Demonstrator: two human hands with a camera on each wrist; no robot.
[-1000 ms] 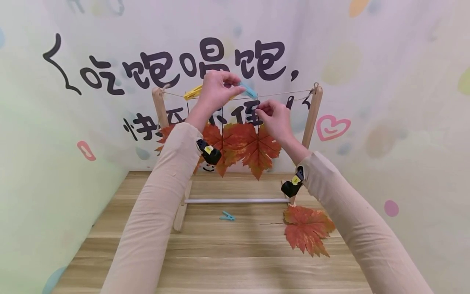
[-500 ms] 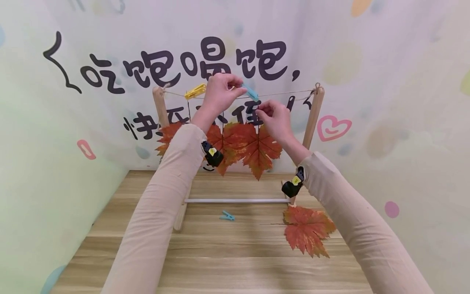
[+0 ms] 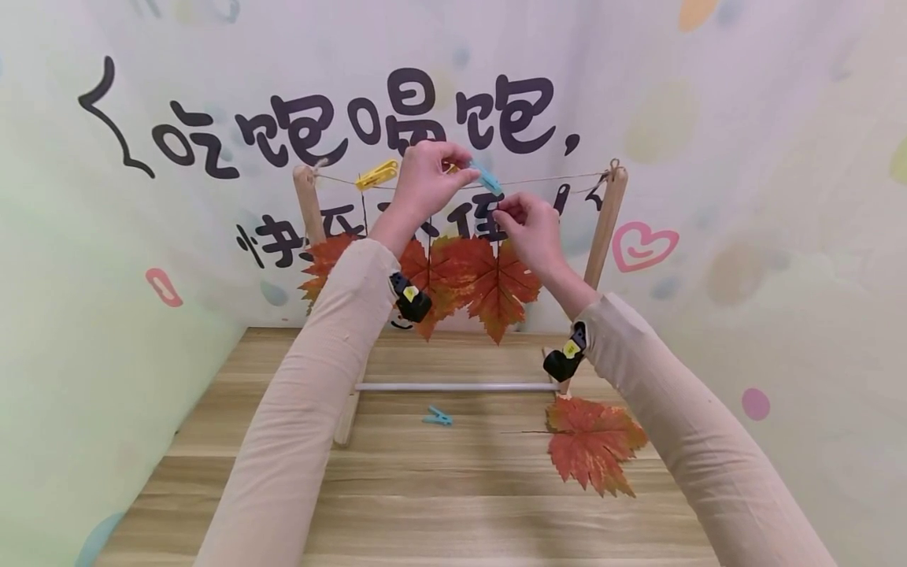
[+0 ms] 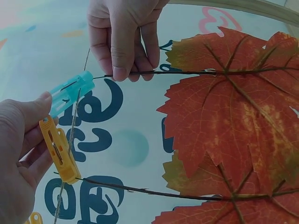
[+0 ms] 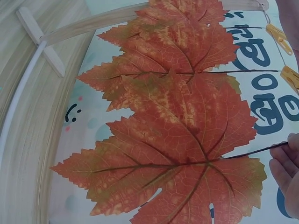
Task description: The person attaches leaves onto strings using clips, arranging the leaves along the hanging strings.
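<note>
My left hand (image 3: pixel 430 177) pinches a blue clothespin (image 4: pixel 71 94) whose nose end meets the tip of a leaf stem at the thin string (image 3: pixel 556 180). Below it in the left wrist view, a yellow-orange clothespin (image 4: pixel 60 151) clips another stem to the string, close beside my left fingers. Between thumb and fingers, my right hand (image 3: pixel 530 228) pinches the dark stem (image 5: pixel 254 151) of a red-orange maple leaf (image 5: pixel 177 154), which hangs downward. Leaves to its left overlap it. At the string's left part sits another yellow clothespin (image 3: pixel 377 175). My left forearm partly covers the hanging leaves.
Two wooden posts, the left one (image 3: pixel 309 203) and the right one (image 3: pixel 605 224), carry the string. A white rod (image 3: pixel 457 387) joins them low down. On the wooden table (image 3: pixel 439 504) lie a second blue clothespin (image 3: pixel 438 416) and a loose maple leaf (image 3: pixel 594 443).
My left hand has shifted slightly right and down with the blue clothespin, toward the stem tip. The right hand has stayed nearly still, keeping its pinch on the stem.
</note>
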